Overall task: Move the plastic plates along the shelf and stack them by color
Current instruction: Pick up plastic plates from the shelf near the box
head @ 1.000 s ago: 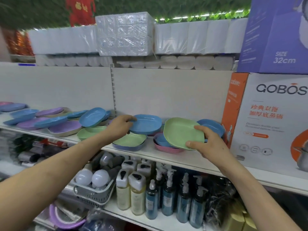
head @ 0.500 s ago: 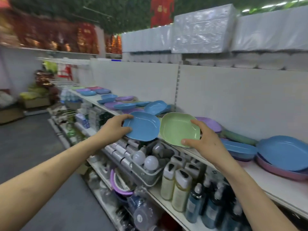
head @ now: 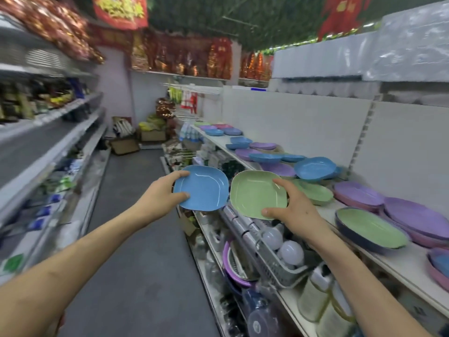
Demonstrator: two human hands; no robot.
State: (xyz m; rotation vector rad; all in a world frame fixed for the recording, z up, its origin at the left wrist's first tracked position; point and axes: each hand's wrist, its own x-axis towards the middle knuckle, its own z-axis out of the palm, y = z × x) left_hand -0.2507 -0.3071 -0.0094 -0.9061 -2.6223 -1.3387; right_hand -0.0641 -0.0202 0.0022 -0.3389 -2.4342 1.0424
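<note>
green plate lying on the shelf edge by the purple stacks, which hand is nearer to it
Right. The right hand, holding a green plate, is just left of that shelf plate; the left hand, with a blue plate, is farther left over the aisle.

A household-goods shop: a narrow grey-floored aisle (head: 136, 239) runs between long white retail shelves (head: 364, 251) stocked with loose plastic plates (head: 313, 168), a basket of light bulbs (head: 290, 251), pump bottles (head: 313, 295) and wrapped tissue packs (head: 320, 62), with red festive decorations (head: 121, 10) overhead.
</note>
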